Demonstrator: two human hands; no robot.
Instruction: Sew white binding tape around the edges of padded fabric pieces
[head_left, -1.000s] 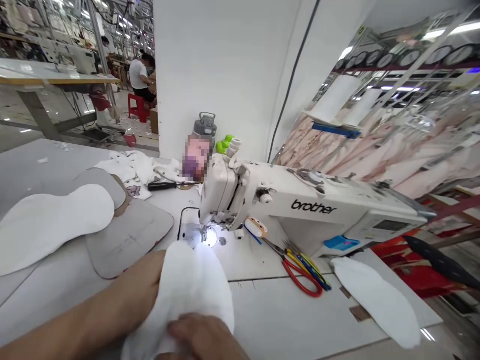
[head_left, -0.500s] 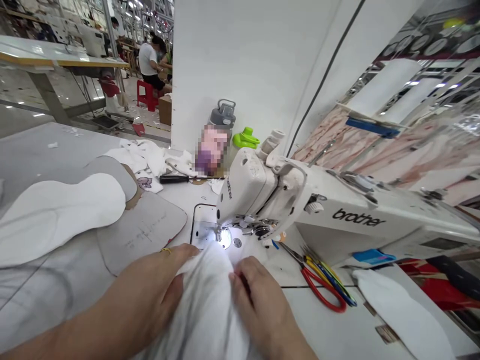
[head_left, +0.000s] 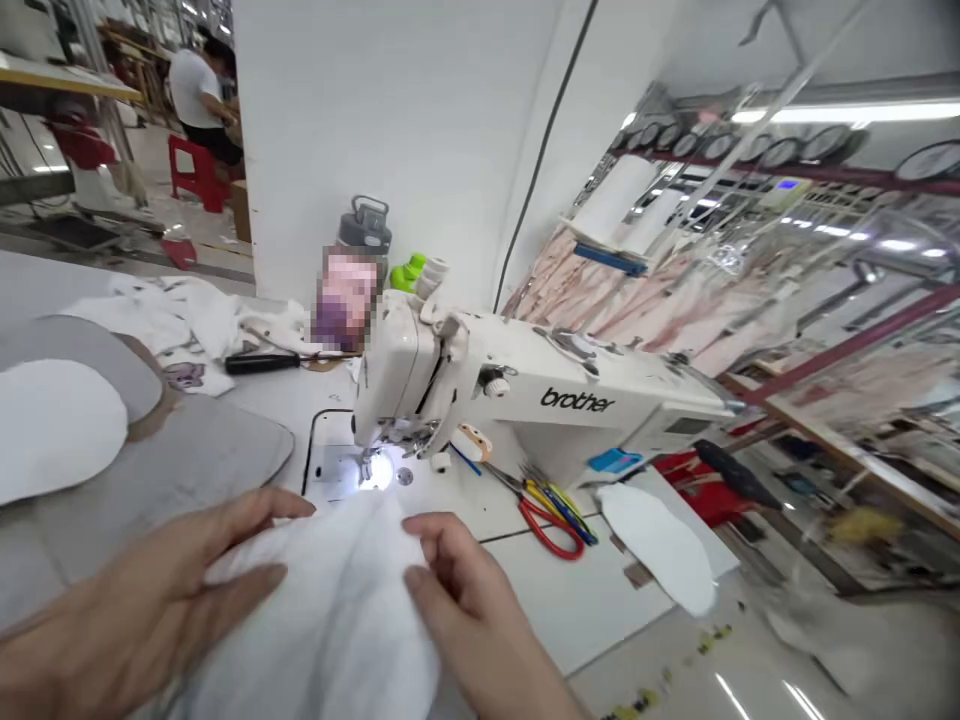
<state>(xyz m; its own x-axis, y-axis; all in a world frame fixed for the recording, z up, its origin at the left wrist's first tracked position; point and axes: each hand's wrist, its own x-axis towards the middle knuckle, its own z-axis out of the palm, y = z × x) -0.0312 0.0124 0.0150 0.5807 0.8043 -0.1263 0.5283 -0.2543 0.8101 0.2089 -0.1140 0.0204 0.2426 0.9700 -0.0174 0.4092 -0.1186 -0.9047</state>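
we see white padded fabric (head_left: pixel 315 620) at 6 o'clock, just short of the sewing machine (head_left: pixel 540 395) — the left hand (head_left: pixel 142 590) lies open upon it, the right hand (head_left: pixel 472 600) well apart, curled at its fold, grip unclear — scissors (head_left: pixel 551 530) at 2 o'clock, seemingly kept within reach.

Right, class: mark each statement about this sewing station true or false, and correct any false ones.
The left hand and right hand both rest on the white fabric: true.
The sewing machine is a Singer: false, the white machine reads brother.
Red-handled scissors lie on the table in front of the machine: true.
A screwdriver stands upright in a bottle: false, the black-handled screwdriver lies flat on the table.
A person in a white shirt sits on a red stool in the background: true.
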